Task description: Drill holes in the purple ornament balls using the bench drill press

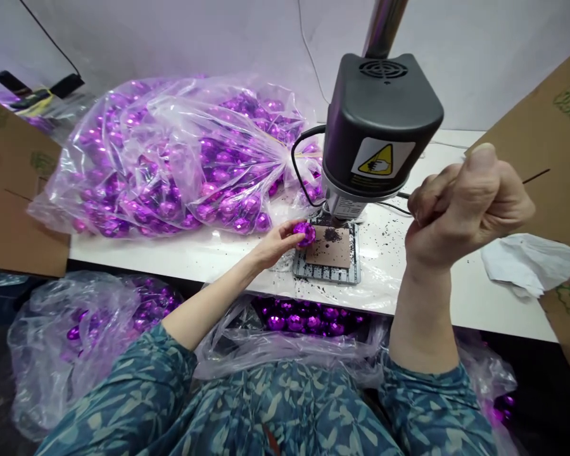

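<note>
The left hand (pixel 275 244), at lower centre of the frame, curled its fingers around a faceted purple ball (pixel 305 234), gripping it just over the left edge of a brown square pad (pixel 330 247) set on a metal grate (pixel 327 272). Dark granules (pixel 384 253) lay scattered on the white table (pixel 456 304) around the grate. The right hand (pixel 460 209) was raised at right of the frame, its fingers pressed together in a fist, thumb on top; a thin dark rod (pixel 536 176) showed beyond it, but whether the hand held it could not be told. Above the pad stood a black machine head (pixel 382 120). A clear bag of purple balls (pixel 171 158) filled the upper left.
</note>
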{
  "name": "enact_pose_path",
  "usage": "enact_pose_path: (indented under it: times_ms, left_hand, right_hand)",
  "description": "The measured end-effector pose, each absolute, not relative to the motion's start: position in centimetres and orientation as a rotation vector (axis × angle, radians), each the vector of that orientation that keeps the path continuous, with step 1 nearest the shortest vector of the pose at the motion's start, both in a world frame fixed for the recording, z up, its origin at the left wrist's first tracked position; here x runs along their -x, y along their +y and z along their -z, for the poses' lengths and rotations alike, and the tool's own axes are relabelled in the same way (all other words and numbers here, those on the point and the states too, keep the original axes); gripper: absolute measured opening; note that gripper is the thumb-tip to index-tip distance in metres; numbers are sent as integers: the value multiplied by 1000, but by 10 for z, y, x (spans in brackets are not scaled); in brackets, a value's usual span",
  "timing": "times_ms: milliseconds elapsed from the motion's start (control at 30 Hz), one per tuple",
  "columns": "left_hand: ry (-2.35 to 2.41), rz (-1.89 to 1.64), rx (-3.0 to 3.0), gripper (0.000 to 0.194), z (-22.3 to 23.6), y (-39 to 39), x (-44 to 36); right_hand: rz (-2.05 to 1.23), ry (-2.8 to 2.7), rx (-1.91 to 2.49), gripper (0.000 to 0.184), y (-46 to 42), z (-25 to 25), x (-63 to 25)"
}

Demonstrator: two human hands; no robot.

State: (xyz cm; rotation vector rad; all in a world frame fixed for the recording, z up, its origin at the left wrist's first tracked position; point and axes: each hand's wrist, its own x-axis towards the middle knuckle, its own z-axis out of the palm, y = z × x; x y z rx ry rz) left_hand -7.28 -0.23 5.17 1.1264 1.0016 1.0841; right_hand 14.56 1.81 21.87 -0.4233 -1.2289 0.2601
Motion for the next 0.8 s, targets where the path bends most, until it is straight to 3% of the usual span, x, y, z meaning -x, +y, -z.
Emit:
enact_pose_path:
  times_ms: [100,800]
  left_hand:
    - [1043,-1122,-1268,61,-42,-3,62]
    - [1310,-1065,-1772,56,-38,5,22]
  right_hand:
    - [-219,-1275,528,51,13,-219,-146]
    - [-163,-1251,717,57,7,-216,-144]
